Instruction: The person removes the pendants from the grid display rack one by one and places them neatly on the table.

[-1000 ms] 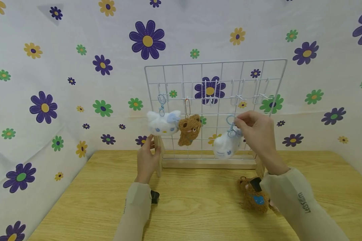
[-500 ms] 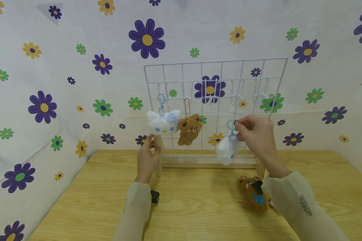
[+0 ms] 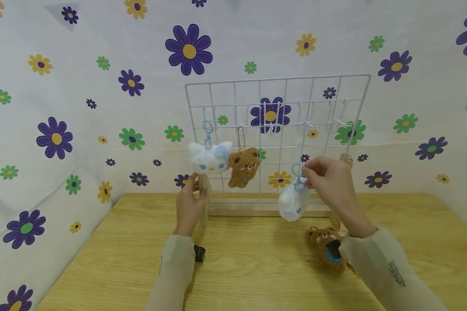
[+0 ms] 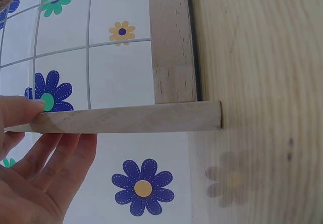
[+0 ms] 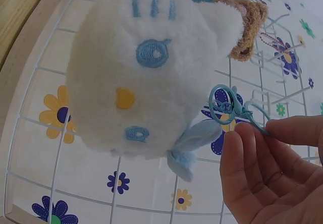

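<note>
My right hand (image 3: 328, 181) pinches the light blue ring of a white plush cat keychain (image 3: 293, 205), which hangs in front of the wire grid rack (image 3: 278, 79), below its hooks. The right wrist view shows the plush's embroidered face (image 5: 126, 82), blue bow (image 5: 199, 135) and the clasp (image 5: 236, 102) by my fingertips. With thumb and fingers on opposite sides, my left hand (image 3: 188, 207) grips the rack's wooden side post (image 4: 126, 119). Close above that hand, another white cat keychain (image 3: 210, 160) hangs on a hook, beside a brown bear keychain (image 3: 244, 168) on a bead chain.
More brown bear plush (image 3: 323, 239) lies on the wooden table (image 3: 241, 268) near the rack's right foot, partly hidden by my right sleeve (image 3: 385, 268). Several white hooks (image 3: 307, 124) on the rack's right half carry nothing. A flower-patterned cloth (image 3: 148, 52) hangs behind.
My right hand has come down somewhat, lowering the white cat keychain, which has swung and turned on its ring. The left hand stays on the post.
</note>
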A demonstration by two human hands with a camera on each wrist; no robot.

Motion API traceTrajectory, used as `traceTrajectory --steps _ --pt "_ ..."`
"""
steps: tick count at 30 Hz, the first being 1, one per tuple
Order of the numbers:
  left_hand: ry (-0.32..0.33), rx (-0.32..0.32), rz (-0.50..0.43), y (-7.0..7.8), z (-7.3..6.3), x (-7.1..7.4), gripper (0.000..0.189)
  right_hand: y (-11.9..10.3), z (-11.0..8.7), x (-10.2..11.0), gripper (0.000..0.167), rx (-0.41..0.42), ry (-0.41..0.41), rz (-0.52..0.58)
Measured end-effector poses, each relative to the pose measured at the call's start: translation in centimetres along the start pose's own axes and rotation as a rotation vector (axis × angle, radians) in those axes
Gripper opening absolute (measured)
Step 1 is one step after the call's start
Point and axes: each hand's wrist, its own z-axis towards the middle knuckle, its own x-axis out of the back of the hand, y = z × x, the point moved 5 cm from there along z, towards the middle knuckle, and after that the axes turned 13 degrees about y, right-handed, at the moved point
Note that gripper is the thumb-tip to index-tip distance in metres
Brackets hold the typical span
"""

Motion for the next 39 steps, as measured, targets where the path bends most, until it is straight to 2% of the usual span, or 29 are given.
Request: traceTrajectory --steps 12,18,39 --pt "0.004 0.002 -0.01 0.0 0.1 -0.2 0.047 0.3 -0.6 0.3 0.011 -0.011 -0.061 -0.032" --pt "-0.004 0.022 0.003 -0.1 0.0 -0.2 0.047 0.3 -1.0 0.4 0.011 -0.011 -0.093 -0.036" --pt "0.003 -0.001 0.004 -0.3 0.0 -0.2 0.047 0.1 -3.2 0.6 0.009 -0.002 -0.145 -0.078"
